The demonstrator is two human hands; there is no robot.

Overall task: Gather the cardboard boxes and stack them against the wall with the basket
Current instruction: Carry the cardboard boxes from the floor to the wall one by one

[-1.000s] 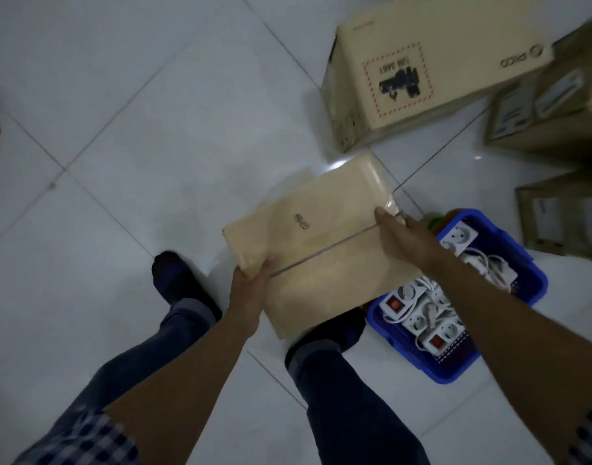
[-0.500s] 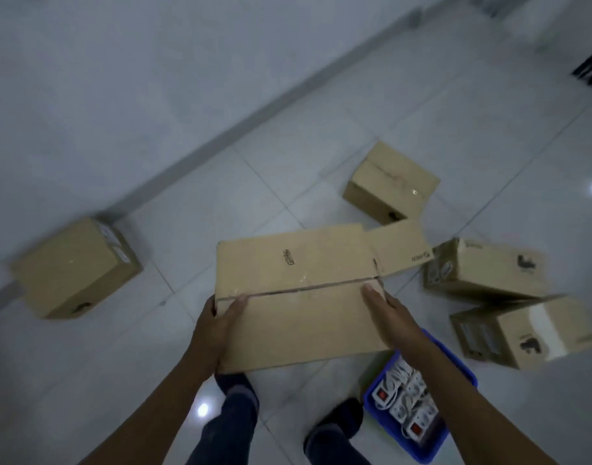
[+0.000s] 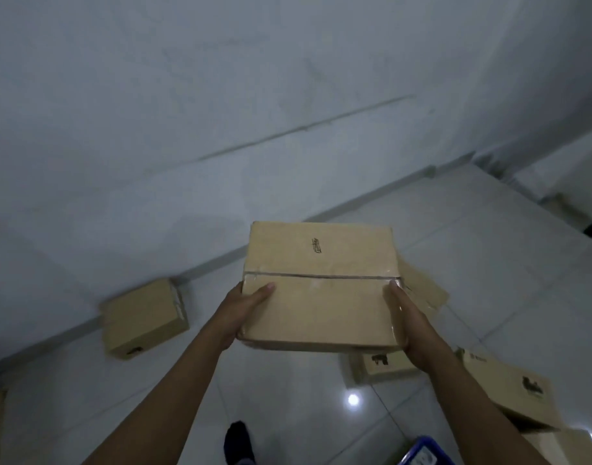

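My view has lifted since half a second ago: the wall fills the frame and the carried box rides higher, off the floor. My left hand and right hand clasp its side edges (thumbs on top). Open tile lies ahead; another box sits beside the baseboard, the blue basket at my right.

held box: small dark mark, unreadable | floor boxes: dark pictograms, no legible text
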